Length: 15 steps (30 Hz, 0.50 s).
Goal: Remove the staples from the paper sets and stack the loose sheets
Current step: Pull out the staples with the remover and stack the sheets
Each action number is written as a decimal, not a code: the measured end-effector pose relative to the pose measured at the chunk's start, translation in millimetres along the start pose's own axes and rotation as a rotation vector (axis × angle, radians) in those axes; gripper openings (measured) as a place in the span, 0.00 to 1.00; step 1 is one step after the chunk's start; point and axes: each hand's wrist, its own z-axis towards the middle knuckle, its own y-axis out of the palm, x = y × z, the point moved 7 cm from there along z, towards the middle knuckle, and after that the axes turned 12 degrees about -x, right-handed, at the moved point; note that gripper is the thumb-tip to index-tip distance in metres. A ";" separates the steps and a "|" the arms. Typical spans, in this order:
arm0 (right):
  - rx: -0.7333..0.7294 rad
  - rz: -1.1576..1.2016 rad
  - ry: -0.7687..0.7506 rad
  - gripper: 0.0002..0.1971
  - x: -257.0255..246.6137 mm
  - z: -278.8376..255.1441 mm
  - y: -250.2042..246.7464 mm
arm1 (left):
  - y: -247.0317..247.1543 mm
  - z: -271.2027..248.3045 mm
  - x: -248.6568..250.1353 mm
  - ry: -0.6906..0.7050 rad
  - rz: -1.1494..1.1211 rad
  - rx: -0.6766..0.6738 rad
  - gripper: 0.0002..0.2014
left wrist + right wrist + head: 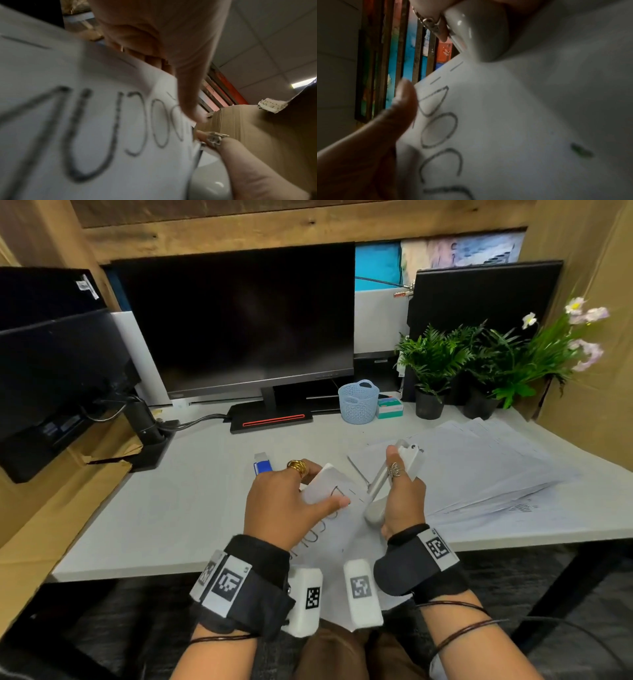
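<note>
Nearest to the person, the left hand [287, 501] pinches a paper set [337, 529] with big handwritten letters, thumb on top and fingers curled under its far corner, and lifts it above the front edge of the white surface [191, 508]. Just beside it, the right hand [404, 501] is closed around a white stapler-like tool [394, 474], held tilted, its lower end touching the paper's edge. Farther right, loose sheets [486, 460] lie fanned on the surface. A blue and white object [263, 463] lies behind the left hand. At the back stand a dark monitor [236, 323], a light blue basket [359, 401] and potted plants [445, 364].
</note>
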 end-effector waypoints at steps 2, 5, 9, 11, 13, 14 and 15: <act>-0.039 -0.023 0.001 0.12 2.0 -0.5 2.4 | 1.8 3.7 6.1 -0.063 0.087 -0.048 0.21; -0.080 0.004 0.037 0.22 5.3 1.9 -1.6 | -0.6 3.8 1.1 -0.107 -0.028 0.008 0.25; -0.039 0.090 0.056 0.23 6.4 8.0 -12.2 | -1.9 1.2 -9.7 -0.130 -0.107 0.047 0.25; -0.032 0.110 0.068 0.22 7.4 9.5 -11.7 | -0.6 1.0 -7.1 -0.120 -0.111 0.047 0.26; -0.044 0.126 0.072 0.24 8.2 10.1 -8.8 | 0.8 0.8 -3.1 -0.094 -0.118 0.050 0.24; -0.044 0.119 0.072 0.25 8.4 10.8 -7.9 | 1.7 0.8 -0.8 -0.084 -0.121 0.050 0.23; -0.041 0.108 0.071 0.26 7.8 10.7 -7.1 | 2.2 0.5 0.6 -0.077 -0.123 0.049 0.23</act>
